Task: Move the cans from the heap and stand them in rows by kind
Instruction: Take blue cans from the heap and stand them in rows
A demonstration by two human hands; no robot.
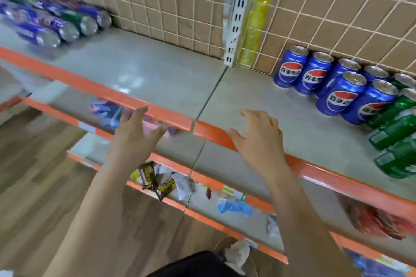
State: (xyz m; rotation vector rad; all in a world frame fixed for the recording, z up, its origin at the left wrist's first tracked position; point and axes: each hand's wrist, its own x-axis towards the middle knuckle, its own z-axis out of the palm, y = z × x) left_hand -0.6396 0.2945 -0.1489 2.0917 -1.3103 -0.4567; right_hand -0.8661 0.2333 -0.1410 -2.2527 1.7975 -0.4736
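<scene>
A heap of cans [51,22], mostly blue with a green one among them, lies on its side at the far left of the grey shelf [157,69]. At the right, several blue cans [333,83] stand upright in rows against the wire back. Beside them green cans [396,135] stand in a row running toward the front edge. My left hand [135,132] hovers just in front of the shelf's orange lip with fingers spread, holding nothing. My right hand [258,139] is over the lip, fingers loosely bent, also holding nothing.
A white slotted upright [236,20] splits the wire-grid back, with a yellow packet [256,22] hanging beside it. Lower shelves with orange lips hold snack packets [157,182] and a blue wrapper [236,207]. Wooden floor lies at the lower left.
</scene>
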